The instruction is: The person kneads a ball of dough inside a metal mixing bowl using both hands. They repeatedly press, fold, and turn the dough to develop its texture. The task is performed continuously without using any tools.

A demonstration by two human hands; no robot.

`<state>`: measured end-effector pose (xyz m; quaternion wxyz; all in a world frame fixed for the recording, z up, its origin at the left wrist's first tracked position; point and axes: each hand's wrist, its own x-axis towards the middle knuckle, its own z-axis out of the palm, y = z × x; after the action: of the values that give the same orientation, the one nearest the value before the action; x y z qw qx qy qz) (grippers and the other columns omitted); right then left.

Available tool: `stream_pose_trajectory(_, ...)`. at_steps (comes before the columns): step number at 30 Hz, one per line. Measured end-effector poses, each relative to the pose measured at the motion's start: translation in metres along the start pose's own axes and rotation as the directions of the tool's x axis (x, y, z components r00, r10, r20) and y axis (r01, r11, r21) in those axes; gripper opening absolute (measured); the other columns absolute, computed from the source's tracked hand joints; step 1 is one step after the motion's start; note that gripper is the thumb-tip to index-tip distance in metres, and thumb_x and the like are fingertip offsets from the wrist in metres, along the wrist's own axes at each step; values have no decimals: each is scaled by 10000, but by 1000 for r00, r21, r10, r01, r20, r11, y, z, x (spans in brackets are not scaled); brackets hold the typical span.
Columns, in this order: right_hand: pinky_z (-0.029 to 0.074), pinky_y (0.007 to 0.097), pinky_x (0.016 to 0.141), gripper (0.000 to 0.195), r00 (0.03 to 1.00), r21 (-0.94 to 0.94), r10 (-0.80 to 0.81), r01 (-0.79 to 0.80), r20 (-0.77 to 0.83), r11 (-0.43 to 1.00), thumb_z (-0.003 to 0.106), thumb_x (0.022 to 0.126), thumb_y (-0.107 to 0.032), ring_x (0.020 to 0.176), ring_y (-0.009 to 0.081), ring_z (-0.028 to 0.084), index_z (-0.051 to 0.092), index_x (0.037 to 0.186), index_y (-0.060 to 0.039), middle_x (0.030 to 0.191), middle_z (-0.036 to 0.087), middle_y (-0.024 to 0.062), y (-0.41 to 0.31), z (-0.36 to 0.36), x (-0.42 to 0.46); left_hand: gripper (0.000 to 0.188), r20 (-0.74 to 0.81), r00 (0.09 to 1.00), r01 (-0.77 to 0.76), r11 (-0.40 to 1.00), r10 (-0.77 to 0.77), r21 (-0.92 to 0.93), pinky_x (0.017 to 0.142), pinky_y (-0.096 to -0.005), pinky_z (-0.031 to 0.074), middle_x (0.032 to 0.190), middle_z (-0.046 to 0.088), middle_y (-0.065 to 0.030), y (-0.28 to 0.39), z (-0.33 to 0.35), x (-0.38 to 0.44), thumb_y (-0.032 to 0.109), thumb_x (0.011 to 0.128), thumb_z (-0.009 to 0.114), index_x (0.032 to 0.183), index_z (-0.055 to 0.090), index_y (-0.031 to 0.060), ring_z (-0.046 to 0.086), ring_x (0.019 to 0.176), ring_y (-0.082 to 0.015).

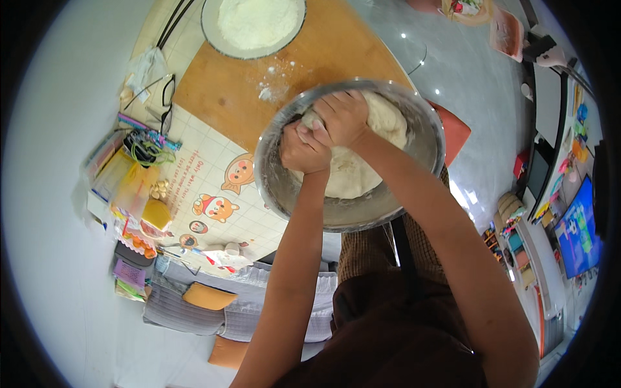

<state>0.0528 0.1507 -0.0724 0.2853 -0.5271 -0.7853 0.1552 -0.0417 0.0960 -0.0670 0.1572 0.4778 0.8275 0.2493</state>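
Note:
A large metal bowl [422, 160] stands at the table's edge, close to my body, with a big mass of pale dough [356, 174] in it. Both hands are inside the bowl at its far left part. My left hand [305, 145] grips a lump of the dough with curled fingers. Against it, my right hand [342, 114] presses on the dough, its fingers bent over the top; the two hands touch. Dough shows between them and spreads to the right and below. The fingertips are partly hidden in the dough.
A bowl of white flour [257, 24] rests on the wooden board [223, 97], with spilled flour beside it. Eyeglasses [167, 104], cables and plastic containers lie at the left on a patterned tablecloth [213, 179]. A red stool [451, 131] is right of the metal bowl.

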Motion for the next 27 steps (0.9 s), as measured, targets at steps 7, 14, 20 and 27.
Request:
stream_pose_trajectory(7,397,360,670,201,920,147,-375,358,111,922,560,747,-269,710,225,547,564,660,-88,665,560,42,3,32,58,371,-130,826,553,833,-549,-6,629,-505,431,794,621,-199,31,-4,23,362,928,407,881,558,27,580,719,-425)
stream_pose_trajectory(14,428,404,932,290,939,281,344,-334,14,900,610,822,-208,995,325,563,644,1049,-31,1072,634,146,-4,-43,12,396,201,872,483,726,-446,-490,990,-399,348,1271,461,-228,14,-37,-8,188,976,417,1294,399,-47,442,1190,-330)
stream_pose_trajectory(20,403,435,871,471,873,-223,483,-458,70,860,688,741,-351,1056,324,475,627,1044,5,1080,556,159,-6,-42,29,533,201,788,608,685,-582,-401,1070,-429,251,1376,314,-271,5,-24,-34,210,954,464,1383,298,-59,326,1282,-378)
stream_pose_trajectory(27,425,435,824,434,956,-207,258,-228,136,952,761,650,-298,1096,329,464,637,998,-69,1124,532,153,12,-48,17,746,362,654,746,484,-665,-457,1012,-403,334,1305,390,-242,6,-29,-3,380,809,659,1336,356,-54,422,1198,-352)
